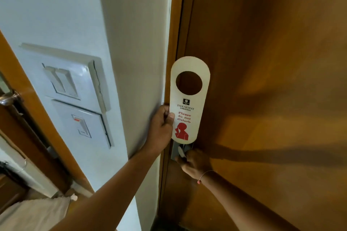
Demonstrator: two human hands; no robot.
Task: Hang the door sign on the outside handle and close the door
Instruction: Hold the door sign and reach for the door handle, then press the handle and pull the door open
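Note:
A cream door sign [189, 97] with a round hole near its top and red "Please do not disturb" print stands upright in front of the brown wooden door [272, 80]. My left hand [162, 124] pinches its lower left edge between thumb and fingers. Just below the sign, my right hand [195, 163] is wrapped around the inside door handle [181, 151], of which only a bit of metal plate and lever shows. The door sits in its frame. The outside handle is hidden.
A white wall [135, 62] runs left of the door frame, with two switch panels [75, 88]. Another wooden door with a metal handle [8, 98] is at far left. A pale cloth [37, 214] lies at bottom left.

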